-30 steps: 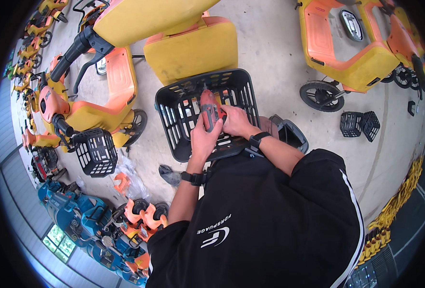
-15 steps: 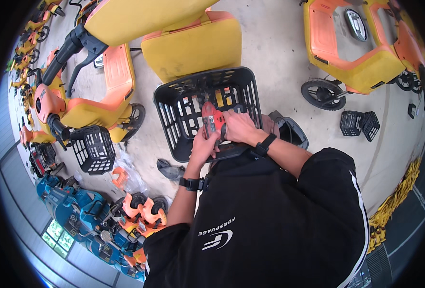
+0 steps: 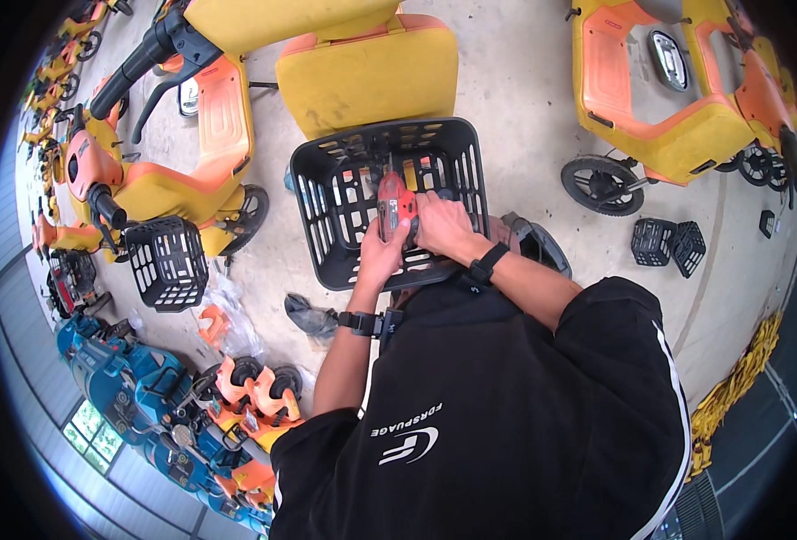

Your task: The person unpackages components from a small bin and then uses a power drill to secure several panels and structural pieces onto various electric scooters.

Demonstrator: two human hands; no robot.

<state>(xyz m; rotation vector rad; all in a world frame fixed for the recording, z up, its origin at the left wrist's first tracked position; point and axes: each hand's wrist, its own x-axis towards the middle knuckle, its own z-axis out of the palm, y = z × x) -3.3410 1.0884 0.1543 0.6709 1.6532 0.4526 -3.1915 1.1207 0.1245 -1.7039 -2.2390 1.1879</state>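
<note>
A red cordless drill (image 3: pixel 389 205) is held inside a black plastic basket (image 3: pixel 333 270), its bit pointing at the basket's far wall. My left hand (image 3: pixel 383 256) grips the near end of the drill's body, thumb along its side. Closed around the drill from the right is my right hand (image 3: pixel 443 222); its fingertips are partly hidden. The basket is on the front of a yellow and orange scooter (image 3: pixel 369 76), just in front of my body. Where the bit meets the wall is too small to make out.
A handlebar grip (image 3: pixel 131 81) juts in at the upper left. Another scooter with a basket (image 3: pixel 166 265) stands left, and one more scooter (image 3: pixel 659 135) at the right. Two loose baskets (image 3: pixel 668 243) lie on the floor; a dark grey piece (image 3: pixel 313 318) lies near my left forearm.
The view has shifted slightly, so the basket sits a little higher. My left hand has moved slightly up along the drill; both hands still hold it.
</note>
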